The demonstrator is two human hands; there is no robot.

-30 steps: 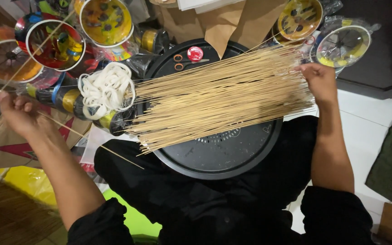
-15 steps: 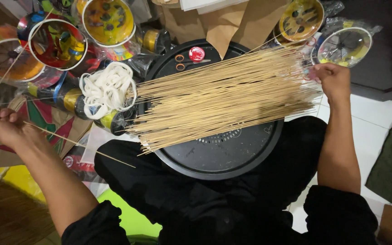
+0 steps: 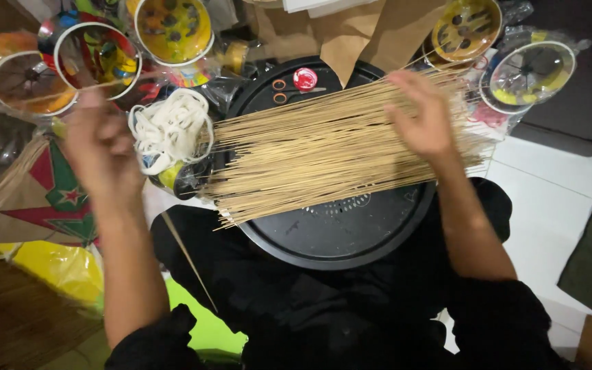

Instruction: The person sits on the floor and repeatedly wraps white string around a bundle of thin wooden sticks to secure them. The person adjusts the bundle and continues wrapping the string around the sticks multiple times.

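A wide spread of thin bamboo sticks point(image 3: 323, 154) lies across a round black tray point(image 3: 340, 236) on my lap. My right hand point(image 3: 425, 120) hovers over the right part of the sticks with its fingers apart, holding nothing. My left hand point(image 3: 101, 147) is raised and blurred to the left of a bowl of white loops point(image 3: 171, 130). Whether it grips anything is unclear. A single thin stick point(image 3: 188, 257) slants across my black-clad lap below that hand.
Small orange-handled scissors point(image 3: 279, 92) and a red roll point(image 3: 305, 79) sit on the tray's far rim. Colourful round hoops in plastic point(image 3: 97, 55) crowd the back left and back right point(image 3: 532, 72). Brown paper point(image 3: 351, 34), star-patterned paper point(image 3: 56, 199), white floor tiles point(image 3: 556, 205).
My left hand has swung up and right, from far left toward the bowl of loops. My right hand has come left from the sticks' end to above them.
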